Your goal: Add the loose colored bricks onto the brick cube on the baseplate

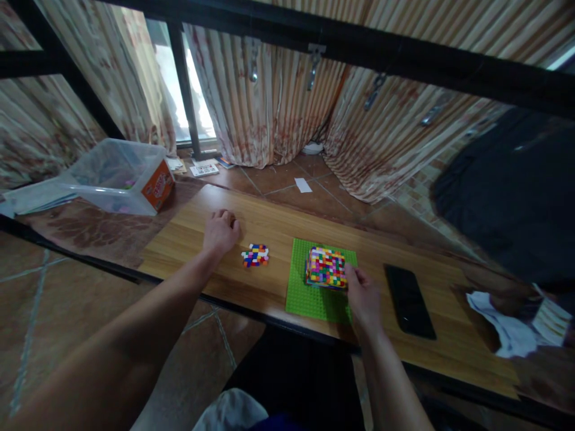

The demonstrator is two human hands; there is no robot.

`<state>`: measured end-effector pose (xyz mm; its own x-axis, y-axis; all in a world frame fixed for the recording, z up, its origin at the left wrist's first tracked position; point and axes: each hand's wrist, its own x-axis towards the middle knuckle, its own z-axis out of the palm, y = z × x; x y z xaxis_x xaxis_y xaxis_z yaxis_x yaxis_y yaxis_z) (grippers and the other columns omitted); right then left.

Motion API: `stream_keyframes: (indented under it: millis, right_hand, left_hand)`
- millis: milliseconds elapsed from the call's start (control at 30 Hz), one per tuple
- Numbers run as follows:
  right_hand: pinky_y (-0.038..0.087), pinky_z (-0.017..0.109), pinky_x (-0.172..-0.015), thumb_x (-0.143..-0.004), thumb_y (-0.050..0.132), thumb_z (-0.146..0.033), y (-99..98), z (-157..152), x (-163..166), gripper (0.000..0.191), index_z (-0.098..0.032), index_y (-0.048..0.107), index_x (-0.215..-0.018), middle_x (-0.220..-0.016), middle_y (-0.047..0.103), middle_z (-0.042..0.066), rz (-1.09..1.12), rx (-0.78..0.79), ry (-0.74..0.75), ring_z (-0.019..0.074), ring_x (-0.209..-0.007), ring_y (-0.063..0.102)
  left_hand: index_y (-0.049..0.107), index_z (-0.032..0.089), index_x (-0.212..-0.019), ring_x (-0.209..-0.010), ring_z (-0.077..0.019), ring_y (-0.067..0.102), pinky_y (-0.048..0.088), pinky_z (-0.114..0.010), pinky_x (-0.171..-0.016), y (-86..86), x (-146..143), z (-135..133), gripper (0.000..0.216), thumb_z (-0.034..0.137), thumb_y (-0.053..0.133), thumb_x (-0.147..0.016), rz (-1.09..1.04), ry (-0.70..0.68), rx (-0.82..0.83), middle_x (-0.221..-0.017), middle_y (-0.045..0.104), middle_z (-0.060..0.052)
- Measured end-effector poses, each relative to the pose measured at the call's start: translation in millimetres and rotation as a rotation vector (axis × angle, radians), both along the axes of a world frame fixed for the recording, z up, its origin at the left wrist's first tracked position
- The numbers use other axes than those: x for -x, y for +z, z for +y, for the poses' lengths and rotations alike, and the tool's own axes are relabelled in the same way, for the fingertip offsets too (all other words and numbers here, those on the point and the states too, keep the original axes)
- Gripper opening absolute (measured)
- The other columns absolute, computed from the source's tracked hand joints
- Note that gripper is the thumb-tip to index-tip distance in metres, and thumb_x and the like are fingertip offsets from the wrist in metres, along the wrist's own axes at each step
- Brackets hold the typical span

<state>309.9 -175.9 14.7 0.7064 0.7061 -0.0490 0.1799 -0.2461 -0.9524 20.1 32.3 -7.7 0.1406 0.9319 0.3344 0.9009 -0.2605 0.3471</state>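
A multicoloured block of small toy bricks (pixel 327 267) sits on a green studded baseplate (pixel 297 299) on the wooden table. My right hand (pixel 363 294) is closed at the block's right edge, thumb and fingers against its side. To the left, a small flat cluster of loose toy bricks (pixel 255 255) in blue, white, orange and yellow lies on the wood. Just beyond and left of that cluster, my left hand (pixel 221 231) rests on the tabletop with its fingers curled in. Whatever may be under those fingers is hidden.
A black phone (pixel 409 300) lies right of the baseplate. Crumpled white paper (pixel 505 326) is at the table's right end. A clear plastic bin (pixel 117 194) with an orange label stands at the far left. A dark bar (pixel 287 18) with hanging chains crosses overhead before curtains.
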Motion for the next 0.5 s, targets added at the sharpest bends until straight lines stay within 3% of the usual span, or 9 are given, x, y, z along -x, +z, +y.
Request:
stream_keyframes:
  millis: [367,500]
  right_hand:
    - [0.044,0.027,-0.062,-0.074,0.06,-0.068,-12.3,0.8,9.8,0.059,-0.013,0.072,-0.092,-0.085,0.073,0.007,-0.022,-0.037,-0.099,0.0189,-0.074,0.063]
    - [0.041,0.026,-0.057,-0.073,0.062,-0.066,-11.6,1.8,8.9,0.057,-0.013,0.072,-0.093,-0.084,0.073,0.006,0.033,-0.046,-0.066,0.0181,-0.07,0.062]
  left_hand:
    - [0.065,0.018,-0.097,-0.109,-0.029,0.052,0.039,-0.043,-0.1,-1.2,-0.6,-0.2,0.027,0.029,0.043,-0.087,-0.016,-0.005,0.019,-0.109,0.063,-0.012]
    - [0.065,0.018,-0.098,-0.108,-0.0292,0.053,0.04,-0.043,-0.099,-0.4,-0.5,-1.9,0.027,0.028,0.043,-0.086,-0.002,0.005,0.016,-0.109,0.063,-0.012]
